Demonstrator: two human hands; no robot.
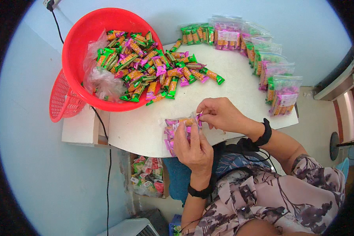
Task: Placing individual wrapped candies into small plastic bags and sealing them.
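At the table's near edge, my left hand grips a clear zip bag filled with small purple-wrapped snack packets. My right hand pinches a purple-ended packet at the bag's right side, where the zip opening is. How far that packet sits inside the bag cannot be told. Beyond both hands lies a loose heap of green and purple snack packets, spilling from a tilted red plastic basin onto the white table.
Filled zip bags stand in a curved row along the table's back and right edge. Crumpled clear plastic lies in the basin. A red perforated basket is under it. A black cable hangs at left, near a carton of packets below.
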